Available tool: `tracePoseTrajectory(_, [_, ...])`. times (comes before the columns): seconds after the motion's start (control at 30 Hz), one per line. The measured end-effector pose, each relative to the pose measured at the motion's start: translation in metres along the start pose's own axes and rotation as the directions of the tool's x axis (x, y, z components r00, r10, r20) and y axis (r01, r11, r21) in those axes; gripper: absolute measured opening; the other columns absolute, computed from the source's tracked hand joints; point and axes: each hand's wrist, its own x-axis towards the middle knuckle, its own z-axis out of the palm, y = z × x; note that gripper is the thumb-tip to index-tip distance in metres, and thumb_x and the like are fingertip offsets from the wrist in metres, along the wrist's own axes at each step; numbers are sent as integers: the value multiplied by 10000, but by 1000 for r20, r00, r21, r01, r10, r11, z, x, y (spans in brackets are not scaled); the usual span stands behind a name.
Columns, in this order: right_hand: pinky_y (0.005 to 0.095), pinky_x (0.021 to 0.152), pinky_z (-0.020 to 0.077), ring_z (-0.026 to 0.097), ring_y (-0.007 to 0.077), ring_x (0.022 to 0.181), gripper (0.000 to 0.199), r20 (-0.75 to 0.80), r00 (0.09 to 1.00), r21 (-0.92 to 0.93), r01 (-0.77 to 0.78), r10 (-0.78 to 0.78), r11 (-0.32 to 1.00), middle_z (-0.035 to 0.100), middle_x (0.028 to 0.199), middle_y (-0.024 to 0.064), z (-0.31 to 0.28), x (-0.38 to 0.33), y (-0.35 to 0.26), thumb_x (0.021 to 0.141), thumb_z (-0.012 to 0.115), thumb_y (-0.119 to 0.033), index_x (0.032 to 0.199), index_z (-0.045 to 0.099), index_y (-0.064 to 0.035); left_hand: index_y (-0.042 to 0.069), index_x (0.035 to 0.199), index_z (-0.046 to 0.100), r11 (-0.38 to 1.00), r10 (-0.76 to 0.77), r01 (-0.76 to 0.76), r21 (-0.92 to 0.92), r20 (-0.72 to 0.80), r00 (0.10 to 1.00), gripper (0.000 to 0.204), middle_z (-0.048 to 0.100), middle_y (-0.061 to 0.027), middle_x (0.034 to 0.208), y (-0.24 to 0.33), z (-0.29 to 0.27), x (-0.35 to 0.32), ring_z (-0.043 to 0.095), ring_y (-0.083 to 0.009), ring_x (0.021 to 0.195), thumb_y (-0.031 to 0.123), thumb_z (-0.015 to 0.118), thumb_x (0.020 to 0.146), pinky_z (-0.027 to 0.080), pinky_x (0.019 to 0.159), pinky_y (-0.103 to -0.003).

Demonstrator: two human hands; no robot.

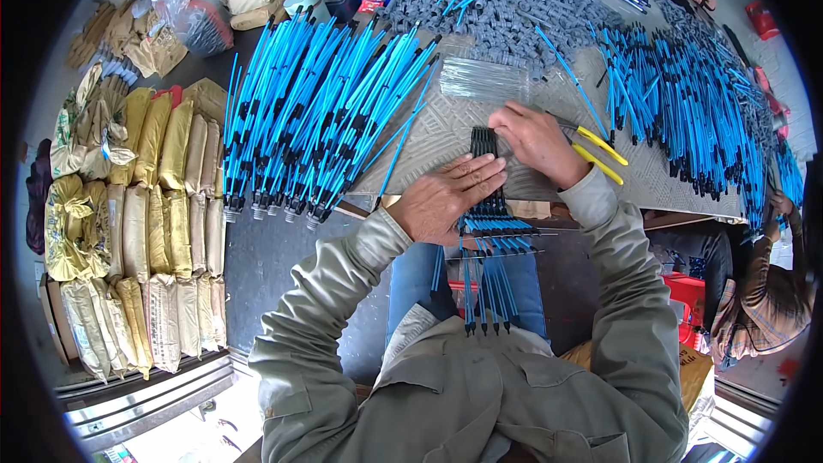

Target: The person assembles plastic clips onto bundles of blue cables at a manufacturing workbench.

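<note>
the fingers of the left hand (446, 197) are held together and laid flat, palm down, across a small row of blue and black pens (490, 231) that is lined up side by side at the near edge of the worktable (669, 180). the fingers of the right hand (536, 141) are curled down onto the far, black ends of the same row; whether anything is pinched beneath them cannot be told. the near ends of the row are seen jutting past the table edge over the lap (their tips point toward the body). just right of the right wrist, yellow-handled pliers (597, 154) are laid on the table. a clear plastic packet (484, 79) is placed just beyond the right hand. a large fan of blue pens (317, 111) is spread to the left, and another heap of blue pens (694, 103) to the right. a mound of grey parts (497, 17) is piled further back. at the far left, tan and yellow bags (146, 223) are stacked in rows.
</note>
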Motion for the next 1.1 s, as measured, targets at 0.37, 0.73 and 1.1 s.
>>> tracePoseTrajectory(0.37, [380,620,493,613,295,814,121,-5,987,-391,147,-162,908,577,942,133,0,-12,0,851,470,-154,866,523,-46,46,1317,406,1000,19,-18,14,-53,998,899,356,-177,1385,10,2,5,328,-317,1294,643,595,672,254,1077,-409])
tracePoseTrajectory(0.73, [293,607,466,577,173,696,221,-15,931,-104,361,-364,927,577,832,34,-119,-58,-154,767,640,-234,893,569,-67,70,1215,530,999,43,-43,5,-141,989,775,451,-210,1301,3,-7,-1,395,-344,1243,597,658,662,297,1053,-409])
tracePoseTrajectory(1.1, [291,436,413,553,131,508,299,-48,949,-625,215,-312,751,491,664,7,-50,-79,-164,771,566,-260,1016,513,-96,103,1262,497,996,82,-85,-6,-176,981,718,370,-139,1390,-2,30,-10,321,-318,1297,459,694,670,269,1072,-403])
